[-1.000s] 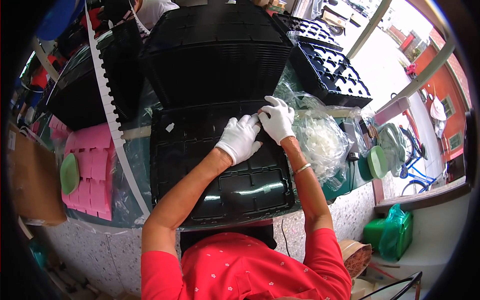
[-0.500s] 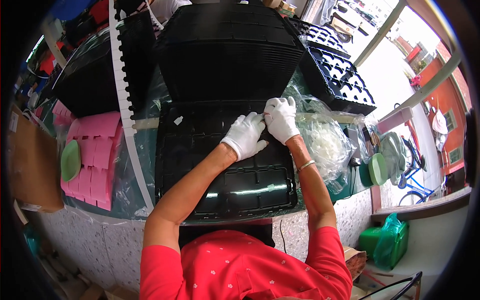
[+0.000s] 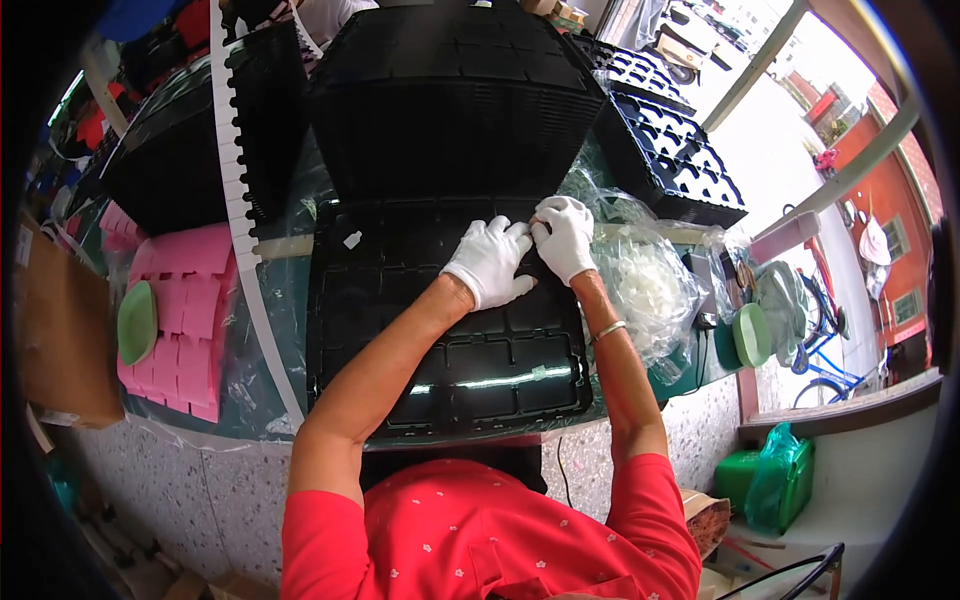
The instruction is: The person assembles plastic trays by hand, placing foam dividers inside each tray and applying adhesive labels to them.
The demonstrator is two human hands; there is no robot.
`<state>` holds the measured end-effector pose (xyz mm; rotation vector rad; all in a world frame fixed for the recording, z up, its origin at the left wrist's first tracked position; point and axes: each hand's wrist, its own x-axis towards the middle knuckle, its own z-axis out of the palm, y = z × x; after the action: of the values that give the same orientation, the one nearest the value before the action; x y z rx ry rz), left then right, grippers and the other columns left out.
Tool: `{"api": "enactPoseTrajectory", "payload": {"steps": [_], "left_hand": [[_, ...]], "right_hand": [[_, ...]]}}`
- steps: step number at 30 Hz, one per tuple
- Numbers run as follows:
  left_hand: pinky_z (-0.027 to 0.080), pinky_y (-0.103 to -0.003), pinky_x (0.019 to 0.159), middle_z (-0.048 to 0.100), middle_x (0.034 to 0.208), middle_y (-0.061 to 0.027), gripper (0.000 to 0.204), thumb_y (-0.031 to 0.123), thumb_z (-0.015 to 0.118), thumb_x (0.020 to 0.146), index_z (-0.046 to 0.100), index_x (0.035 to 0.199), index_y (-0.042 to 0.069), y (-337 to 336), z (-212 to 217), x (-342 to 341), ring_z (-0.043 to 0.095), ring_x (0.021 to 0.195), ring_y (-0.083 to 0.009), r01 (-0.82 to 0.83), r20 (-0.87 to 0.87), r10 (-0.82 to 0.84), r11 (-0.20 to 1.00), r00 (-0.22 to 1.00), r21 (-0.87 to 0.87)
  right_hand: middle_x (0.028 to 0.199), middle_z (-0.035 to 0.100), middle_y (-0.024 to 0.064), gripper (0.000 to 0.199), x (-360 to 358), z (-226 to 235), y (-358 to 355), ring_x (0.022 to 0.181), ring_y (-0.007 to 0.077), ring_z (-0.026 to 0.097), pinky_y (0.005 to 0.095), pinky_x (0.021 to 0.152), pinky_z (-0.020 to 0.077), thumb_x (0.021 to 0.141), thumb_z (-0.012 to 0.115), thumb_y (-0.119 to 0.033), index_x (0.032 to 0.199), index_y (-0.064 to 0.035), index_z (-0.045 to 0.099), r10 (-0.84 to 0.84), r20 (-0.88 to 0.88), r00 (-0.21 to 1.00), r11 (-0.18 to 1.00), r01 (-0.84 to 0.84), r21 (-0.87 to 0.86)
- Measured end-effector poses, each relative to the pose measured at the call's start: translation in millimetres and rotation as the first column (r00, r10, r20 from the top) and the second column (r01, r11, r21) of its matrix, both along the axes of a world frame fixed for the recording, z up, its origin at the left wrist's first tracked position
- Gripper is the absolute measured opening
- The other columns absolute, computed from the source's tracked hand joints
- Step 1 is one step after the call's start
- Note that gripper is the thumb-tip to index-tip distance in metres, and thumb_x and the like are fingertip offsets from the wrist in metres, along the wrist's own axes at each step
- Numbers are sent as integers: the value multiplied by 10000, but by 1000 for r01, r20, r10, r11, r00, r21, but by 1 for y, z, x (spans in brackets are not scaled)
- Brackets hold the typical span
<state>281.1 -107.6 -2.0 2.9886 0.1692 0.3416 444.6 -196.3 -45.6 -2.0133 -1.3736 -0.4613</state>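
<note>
Changes vs. earlier frames: left hand (image 3: 490, 262) has shifted slightly right/up across the black compartment tray (image 3: 450, 370), approx. one cell, and now lies flat w/ fingers spread just beside the right hand (image 3: 565, 235), fingertips almost touching it. Right hand has stayed near the tray's far right corner but its fingers have curled in more, pinch-type grip at the tray edge; what is pinched cannot be made out. Gap btwn. the two hands has narrowed. Head cam has tilted a little: the black tray stack (image 3: 450, 100) sits lower/more central in view, and more of the pink foam sheet (image 3: 180, 310) shows at left.
</note>
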Motion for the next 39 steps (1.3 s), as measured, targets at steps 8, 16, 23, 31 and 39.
{"api": "enactPoseTrajectory", "payload": {"steps": [8, 16, 23, 31, 39], "left_hand": [[435, -393, 865, 600, 1129, -55, 596, 525, 645, 828, 611, 1170, 38, -3, 1, 13, 544, 1095, -226, -69, -62, 74, 994, 995, 81], [405, -405, 914, 597, 1189, -68, 585, 478, 663, 831, 601, 1203, 30, -13, -5, 4, 538, 1126, -220, -12, 24, 11, 999, 1000, 32], [391, -404, 979, 546, 1314, -95, 631, 494, 662, 833, 576, 1239, 19, -8, -3, 1, 493, 1220, -235, -86, -34, 85, 996, 996, -24], [415, -429, 917, 585, 1283, -90, 565, 464, 672, 824, 594, 1185, 36, -16, -9, 2, 523, 1193, -237, -39, 31, 39, 999, 999, -7], [315, -449, 1102, 513, 1382, -157, 618, 404, 660, 863, 558, 1308, -13, -24, -2, -38, 415, 1351, -296, 13, -56, -20, 993, 998, -120]], "right_hand": [[1031, 658, -23, 100, -2, -7, 0, 1136, 244, 551, 473, 987, 341, 762, 658, -109, 797, -137, 748, -29, 13, 999, 1000, 29, 11], [1111, 648, -20, 154, 3, -9, -3, 1187, 244, 528, 486, 1006, 324, 760, 634, -86, 841, -138, 753, -12, -25, 1000, 999, 11, -52], [1151, 644, -24, 155, -1, -10, -3, 1226, 236, 512, 504, 1029, 317, 760, 630, -82, 842, -138, 749, -14, -76, 997, 999, 11, -45], [1159, 647, -35, 139, 3, -10, -4, 1234, 225, 508, 515, 1039, 311, 782, 627, -94, 829, -137, 751, -33, -128, 991, 998, 25, -62], [1170, 659, -39, 94, -11, 4, 4, 1236, 232, 504, 546, 1063, 293, 780, 674, -175, 816, -130, 749, -167, -150, 975, 976, 142, -162]]}}
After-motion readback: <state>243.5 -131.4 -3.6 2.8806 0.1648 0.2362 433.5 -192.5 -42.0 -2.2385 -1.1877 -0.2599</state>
